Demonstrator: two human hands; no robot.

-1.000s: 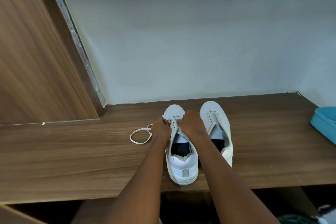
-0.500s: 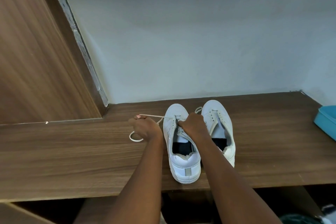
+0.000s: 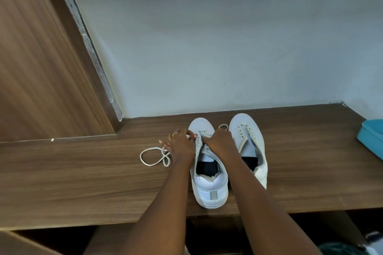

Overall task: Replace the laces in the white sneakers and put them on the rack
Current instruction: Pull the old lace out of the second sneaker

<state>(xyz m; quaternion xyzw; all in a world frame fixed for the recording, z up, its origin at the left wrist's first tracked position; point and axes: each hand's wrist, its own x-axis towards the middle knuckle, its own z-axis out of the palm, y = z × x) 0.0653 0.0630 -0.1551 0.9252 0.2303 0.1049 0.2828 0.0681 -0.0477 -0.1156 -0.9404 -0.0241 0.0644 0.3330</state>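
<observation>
The brown wood-grain shelf (image 3: 83, 182) runs the full width of the view, with a pale grey-blue wall (image 3: 207, 47) closing its back edge. The left white sneaker (image 3: 209, 188) stands with its heel close to the shelf's front edge and its toe pointing at the wall. The right white sneaker (image 3: 248, 132) stands just beside it, set a little further back, its toe near the wall.

The left hand (image 3: 182, 145), a ring on one finger, curls at the left sneaker's front eyelets and pinches the flat white lace (image 3: 152, 156). The lace trails out from under the hand into a loose loop lying on the shelf to the left. The right hand (image 3: 219, 141) is curled tight over the same sneaker's lacing, gripping its upper; what lies under the fingers is hidden. A short bend of lace shows between the two toes.

Bare shelf stretches left of the loop. A slanted brown wooden panel (image 3: 41, 68) bounds the back left corner. To the right, bare wood lies between the right sneaker and a turquoise plastic container (image 3: 371, 138) at the frame's edge. Dark space opens below the shelf.
</observation>
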